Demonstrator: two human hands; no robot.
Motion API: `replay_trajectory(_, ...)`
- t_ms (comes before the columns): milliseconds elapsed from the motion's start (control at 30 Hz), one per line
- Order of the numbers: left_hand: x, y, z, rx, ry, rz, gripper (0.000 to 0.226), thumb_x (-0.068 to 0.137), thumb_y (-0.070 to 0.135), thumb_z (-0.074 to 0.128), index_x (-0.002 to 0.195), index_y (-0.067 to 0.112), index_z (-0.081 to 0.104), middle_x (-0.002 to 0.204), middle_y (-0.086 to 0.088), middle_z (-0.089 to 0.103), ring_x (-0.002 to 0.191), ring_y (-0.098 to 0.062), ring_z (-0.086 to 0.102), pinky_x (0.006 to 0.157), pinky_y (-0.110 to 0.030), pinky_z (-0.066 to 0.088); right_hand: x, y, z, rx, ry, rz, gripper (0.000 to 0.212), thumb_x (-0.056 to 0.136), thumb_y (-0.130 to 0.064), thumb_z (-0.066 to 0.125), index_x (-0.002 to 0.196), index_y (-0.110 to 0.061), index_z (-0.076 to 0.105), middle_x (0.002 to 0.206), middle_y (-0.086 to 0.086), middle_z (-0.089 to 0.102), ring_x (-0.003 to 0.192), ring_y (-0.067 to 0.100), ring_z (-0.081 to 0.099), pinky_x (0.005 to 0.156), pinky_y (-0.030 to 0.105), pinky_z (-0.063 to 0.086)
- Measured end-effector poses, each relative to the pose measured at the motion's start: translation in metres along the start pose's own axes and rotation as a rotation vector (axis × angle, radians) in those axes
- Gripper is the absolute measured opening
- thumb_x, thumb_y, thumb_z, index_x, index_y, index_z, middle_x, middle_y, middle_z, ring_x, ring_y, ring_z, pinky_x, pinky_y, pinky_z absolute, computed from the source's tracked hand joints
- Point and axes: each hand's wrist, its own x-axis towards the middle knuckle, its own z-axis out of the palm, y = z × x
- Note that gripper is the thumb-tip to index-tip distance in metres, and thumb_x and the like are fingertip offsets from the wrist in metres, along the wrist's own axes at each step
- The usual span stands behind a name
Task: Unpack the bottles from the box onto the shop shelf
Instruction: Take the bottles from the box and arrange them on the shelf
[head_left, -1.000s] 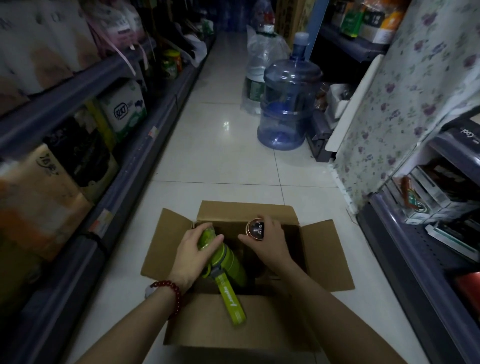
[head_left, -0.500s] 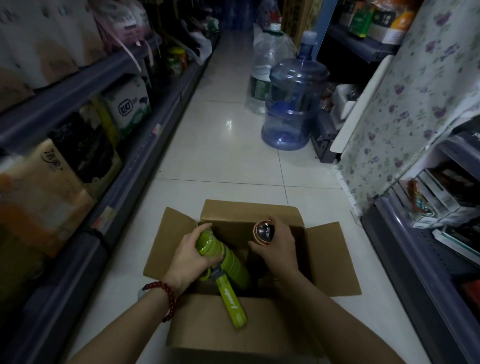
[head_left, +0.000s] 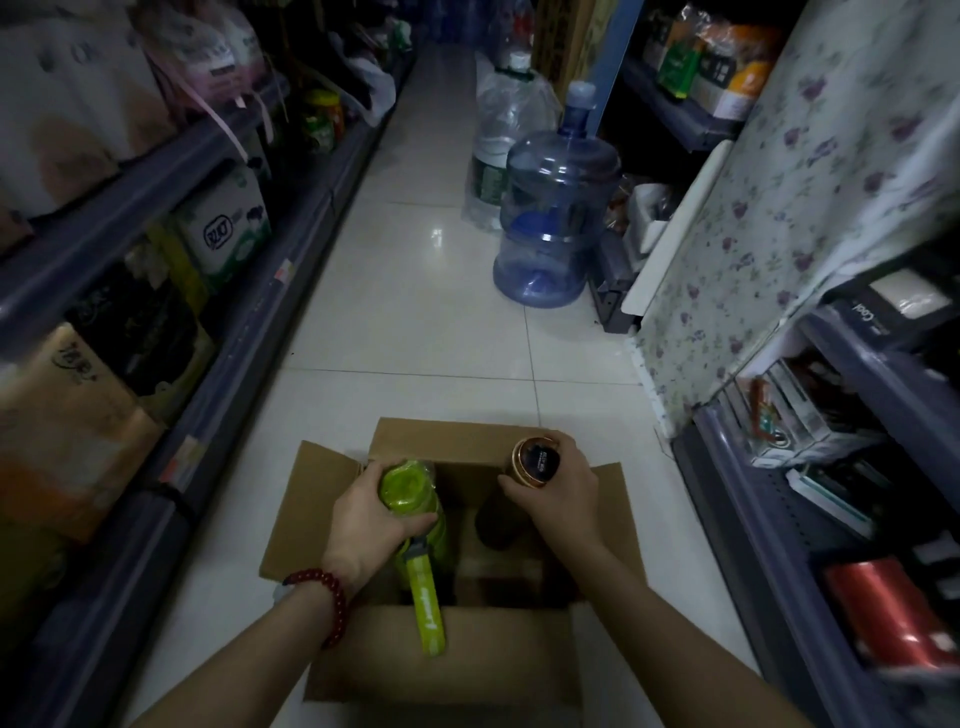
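— Can any writing be read here?

— Little. At the right edge of the frame, a dark box on the right-hand shelf bears the word "Cool" in pale letters, turned sideways. On the left, a white and green pack shows a logo too blurred to spell out.

— And the bottles?

— The green bottle's strap carries pale lettering, and the dark bottle's round lid has small print; neither can be made out. The brown pack at lower left has unreadable characters.
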Motion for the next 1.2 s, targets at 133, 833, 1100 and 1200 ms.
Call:
replay_trajectory(133,-0.014,0.054,-0.029,-0.005,-0.027,-0.034,0.072,0.063,0.021,0.087,0.124,0.026,0.05,0.099,0.008,0.057,0.088,-0.008,0.055,0.072,-0.016,0.046,-0.006,-0.042,-0.042,0.035,-0.025,0.118,0.093,0.069,-0.03,0.083,0.145,-0.018,0.031,0.139,0.003,0.049,0.129,0.022,0.046,0.102,0.029,0.04)
replay_trajectory(833,-0.107,0.533,-0.223,-0.048,-0.002,0.131,0.076,0.063,0.022,0.086,0.13,0.02,0.051,0.098,0.006,0.057,0.074,0.0,0.053,0.053,-0.003,0.036,0.001,-0.424,-0.368,0.024,0.052,0.008,0.063,0.061,-0.034,0.085,0.114,-0.021,0.053,0.108,-0.003,0.062,0.1,0.013,0.058,0.084,0.027,0.046)
replay_trajectory(1100,-0.14,0.689,-0.273,-0.122,0.071,0.3,0.077,0.058,0.025,0.088,0.126,0.024,0.053,0.1,0.004,0.061,0.093,-0.015,0.061,0.075,-0.023,0.045,0.011,-0.54,-0.49,0.022,0.149,-0.113,0.081,0.059,-0.037,0.086,0.126,-0.019,0.045,0.113,-0.003,0.062,0.103,0.014,0.059,0.079,0.022,0.043)
replay_trajectory(1200,-0.15,0.733,-0.287,-0.209,0.075,0.359,0.085,0.058,0.024,0.089,0.132,0.027,0.047,0.105,0.005,0.058,0.094,-0.014,0.06,0.077,-0.025,0.049,0.006,-0.576,-0.529,0.035,0.227,-0.141,0.083,0.059,-0.036,0.088,0.126,-0.017,0.042,0.108,-0.006,0.057,0.102,0.013,0.056,0.081,0.023,0.041)
